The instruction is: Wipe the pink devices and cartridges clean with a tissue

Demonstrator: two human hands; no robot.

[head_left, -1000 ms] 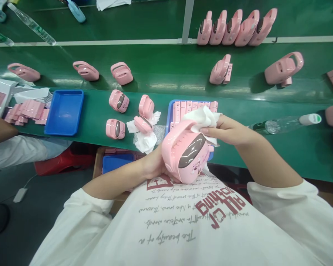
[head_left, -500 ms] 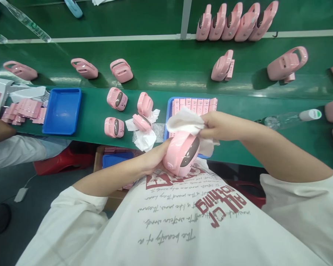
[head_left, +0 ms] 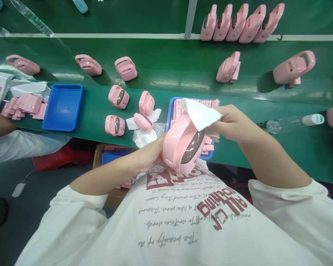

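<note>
A pink device [head_left: 177,147] with a carry handle and a dark oval window is tilted in front of my chest. My left hand [head_left: 152,154] is wrapped round its left side, the fingertips partly hidden behind it. A white cloth [head_left: 201,113] lies against the top of the device, pinched in my right hand [head_left: 226,122]. Behind my hands, a blue tray [head_left: 170,111] holds several pink blocks [head_left: 178,108]. To the left, a small pink device [head_left: 143,122] rests on crumpled white tissues [head_left: 145,138].
More pink devices [head_left: 118,96] stand left of centre and along the green shelf [head_left: 166,62]. A blue tray [head_left: 63,107] sits farther left, near another person's arm [head_left: 0,125]. A clear bottle [head_left: 288,123] lies at the right.
The held device has come a little closer and turned slightly. The cloth has slid right and now spreads as a flatter flap, and my right hand has shifted right.
</note>
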